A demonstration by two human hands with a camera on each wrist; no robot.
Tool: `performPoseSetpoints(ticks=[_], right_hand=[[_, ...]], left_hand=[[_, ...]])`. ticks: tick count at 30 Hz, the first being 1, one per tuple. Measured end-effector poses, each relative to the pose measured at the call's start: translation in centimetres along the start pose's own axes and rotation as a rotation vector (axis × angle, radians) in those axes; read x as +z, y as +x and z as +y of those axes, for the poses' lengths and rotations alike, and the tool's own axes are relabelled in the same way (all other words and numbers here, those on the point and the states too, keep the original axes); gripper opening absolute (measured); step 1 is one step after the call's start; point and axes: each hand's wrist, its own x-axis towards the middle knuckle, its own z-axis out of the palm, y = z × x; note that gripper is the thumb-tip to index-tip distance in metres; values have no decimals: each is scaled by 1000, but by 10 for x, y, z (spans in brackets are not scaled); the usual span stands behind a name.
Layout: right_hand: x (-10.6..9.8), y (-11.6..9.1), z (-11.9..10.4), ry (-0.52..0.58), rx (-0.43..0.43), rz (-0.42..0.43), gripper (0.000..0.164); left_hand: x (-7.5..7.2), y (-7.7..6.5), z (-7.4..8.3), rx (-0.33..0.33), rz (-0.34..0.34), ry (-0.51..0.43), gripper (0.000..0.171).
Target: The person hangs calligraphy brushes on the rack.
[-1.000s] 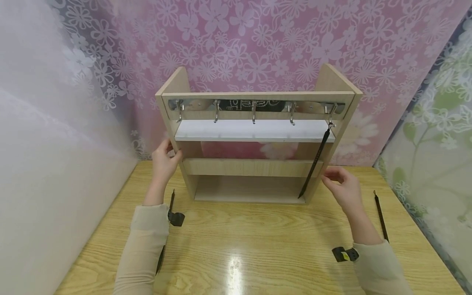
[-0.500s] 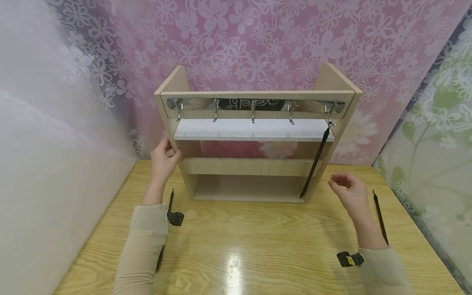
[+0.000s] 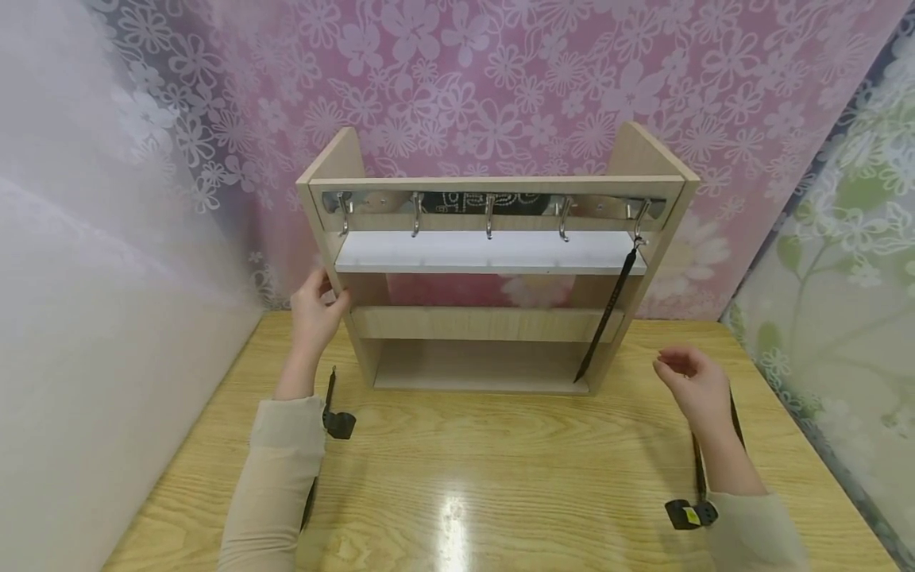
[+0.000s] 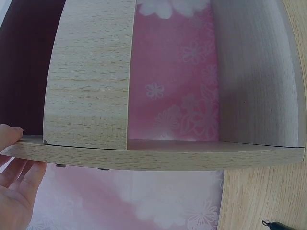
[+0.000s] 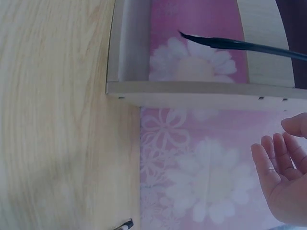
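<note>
My left hand point(image 3: 317, 314) grips the left side panel of a light wooden shelf rack point(image 3: 486, 324). In the left wrist view, its thumb lies on one side of the panel edge and its fingers on the other. A black calligraphy brush point(image 3: 606, 318) hangs tip down from the rightmost hook point(image 3: 639, 218) of the metal hook rail point(image 3: 386, 203), slanting across the front. Out to the right of the rack, my right hand point(image 3: 696, 389) hovers with loosely bent fingers and holds nothing. The right wrist view shows this hand point(image 5: 288, 177) apart from the rack's side.
Another brush point(image 3: 331, 389) lies on the wooden table point(image 3: 457, 453) beside my left wrist. On the right, a dark brush point(image 3: 736, 417) is partly covered by my right hand, and a slim dark stick point(image 3: 698, 469) shows along the forearm. A floral curtain point(image 3: 493, 95) hangs behind.
My right hand has moved away from the rack's right side, rightward and toward me. The hanging brush sways slightly. My left hand keeps its grip on the panel.
</note>
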Motion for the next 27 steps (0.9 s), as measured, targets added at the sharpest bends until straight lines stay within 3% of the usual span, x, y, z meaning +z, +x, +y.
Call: performPoseSetpoints(ticks=[27], right_hand=[[-13, -6, 45, -34, 98, 42, 32]], left_hand=[[0, 1, -1, -19, -20, -15, 38]])
